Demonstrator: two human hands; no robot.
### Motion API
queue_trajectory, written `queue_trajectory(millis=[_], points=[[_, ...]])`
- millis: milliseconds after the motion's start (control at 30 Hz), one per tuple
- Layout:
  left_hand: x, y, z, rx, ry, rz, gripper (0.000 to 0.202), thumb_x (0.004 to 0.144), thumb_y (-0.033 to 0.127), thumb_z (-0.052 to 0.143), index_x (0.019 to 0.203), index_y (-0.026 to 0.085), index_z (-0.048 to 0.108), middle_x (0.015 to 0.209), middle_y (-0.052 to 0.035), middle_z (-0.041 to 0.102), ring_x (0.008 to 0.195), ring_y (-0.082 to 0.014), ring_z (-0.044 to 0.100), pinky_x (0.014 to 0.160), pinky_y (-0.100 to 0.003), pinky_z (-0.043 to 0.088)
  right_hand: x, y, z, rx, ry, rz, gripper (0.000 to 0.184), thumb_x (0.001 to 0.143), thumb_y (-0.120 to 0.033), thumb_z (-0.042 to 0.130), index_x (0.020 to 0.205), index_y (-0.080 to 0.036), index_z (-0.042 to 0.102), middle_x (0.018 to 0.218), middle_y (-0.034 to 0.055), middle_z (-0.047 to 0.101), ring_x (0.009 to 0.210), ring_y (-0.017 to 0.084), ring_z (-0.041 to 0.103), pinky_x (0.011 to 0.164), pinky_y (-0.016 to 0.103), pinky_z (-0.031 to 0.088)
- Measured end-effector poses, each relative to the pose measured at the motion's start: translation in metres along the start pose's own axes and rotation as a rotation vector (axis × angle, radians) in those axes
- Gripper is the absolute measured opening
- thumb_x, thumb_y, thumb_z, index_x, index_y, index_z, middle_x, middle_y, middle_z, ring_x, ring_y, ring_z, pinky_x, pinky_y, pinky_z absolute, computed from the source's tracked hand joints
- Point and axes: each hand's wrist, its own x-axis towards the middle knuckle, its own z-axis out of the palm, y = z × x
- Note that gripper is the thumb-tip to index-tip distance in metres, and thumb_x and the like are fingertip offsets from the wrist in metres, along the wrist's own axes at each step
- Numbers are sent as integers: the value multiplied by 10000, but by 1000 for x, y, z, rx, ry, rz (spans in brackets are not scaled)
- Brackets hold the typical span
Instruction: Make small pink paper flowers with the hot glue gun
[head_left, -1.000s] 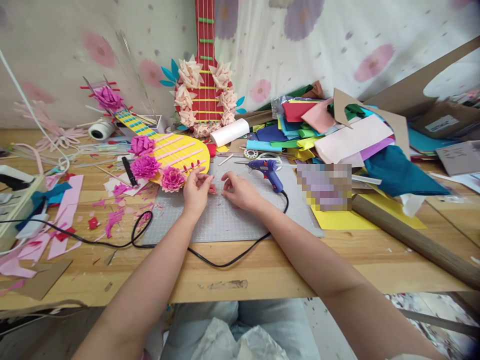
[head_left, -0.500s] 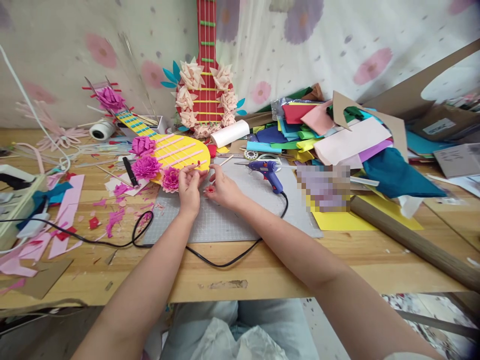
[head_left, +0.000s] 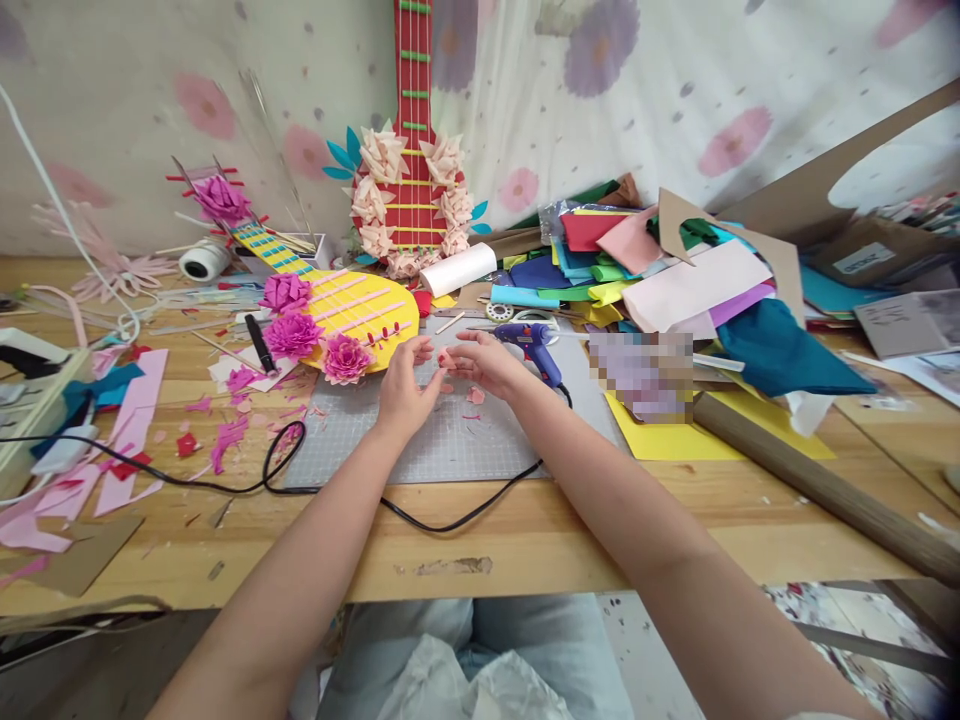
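My two hands meet over a grey cutting mat (head_left: 450, 445). The fingertips of my right hand (head_left: 491, 368) are pinched on a tiny pink-red paper piece (head_left: 443, 358). Close beside that piece is my left hand (head_left: 405, 395), its fingers lifted and apart and holding nothing. Another small pink scrap (head_left: 475, 396) lies on the mat under my right hand. Just left of the hands lies a yellow paper guitar (head_left: 367, 310) with magenta paper flowers (head_left: 346, 358) and small red bits along its edge.
A blue glue gun (head_left: 534, 342) lies on the mat behind my right hand, its black cable (head_left: 420, 520) looping toward the table's front edge. Coloured paper sheets (head_left: 675, 285) are piled at the right, by a cardboard tube (head_left: 817, 485). A red paper guitar (head_left: 411, 180) leans on the wall. Pink scraps (head_left: 127, 440) litter the left.
Both hands have drawn back from the yellow guitar's edge and shifted right over the mat. A small pink scrap now shows on the mat under my right hand.
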Motion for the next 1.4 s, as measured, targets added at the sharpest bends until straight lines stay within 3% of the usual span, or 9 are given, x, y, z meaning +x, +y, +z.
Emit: queue_trajectory(millis=[367,567,667,767,867,967,1133,1267,1400], points=[[3,0,1,-31,-54,-38,408,789,163,604,1160,224,447,1059,-58,587,950,-158,630,911,-359,486,6,3,-2,-53,-42,60,347,731,-91,636,988,-199,429,723,-1,634,542,110,607,477,218,491],[7,-7,6,-4,14,-70,419,764,154,603,1147,200,441,1018,-62,588,904,-160,621,870,-343,495,-4,-5,-7,-187,-20,-24,231,829,-275,619,971,-190,458,804,22,636,634,112,638,615,258,546],[12,-11,6,37,-13,-76,426,761,159,601,1152,195,438,1020,-71,581,896,-166,613,856,-349,496,-17,-9,-24,-344,-22,-123,299,798,-280,649,1031,-189,484,900,39,649,755,125,658,698,273,546],[21,-12,4,107,-96,-85,442,759,159,595,1174,191,445,1037,-81,577,883,-176,606,851,-363,492,-36,-14,-52,-491,-124,-179,284,771,-276,660,1007,-185,530,899,35,659,832,131,640,720,266,528],[33,-10,3,155,-231,-89,516,736,122,590,1222,202,437,1021,-70,588,841,-172,600,802,-343,497,-52,-21,-86,-587,-268,-125,306,741,-345,675,971,-174,568,947,53,660,809,138,633,723,288,519],[43,-4,3,225,-382,-102,591,711,90,595,1263,201,418,1030,-74,594,835,-179,600,760,-331,494,-63,-29,-116,-733,-323,-32,351,738,-462,657,912,-164,596,898,62,667,784,154,630,697,296,493],[47,6,1,335,-528,-172,587,764,96,543,1320,173,369,1116,-97,576,878,-177,603,793,-338,484,-64,-36,-141,-1002,-141,-65,422,735,-600,601,771,-182,561,682,4,595,646,125,529,586,263,382],[43,6,-2,319,-495,-175,572,779,119,541,1321,187,371,1138,-93,578,923,-176,602,820,-337,484,-54,-31,-148,-1131,106,-161,445,706,-632,610,741,-197,527,665,-11,556,604,117,461,540,259,307],[40,3,-4,265,-443,-126,582,757,100,553,1308,188,389,1143,-97,586,986,-183,590,857,-340,484,-46,-26,-148,-1187,192,-206,427,680,-603,646,760,-194,549,697,7,583,624,140,496,556,272,327]])
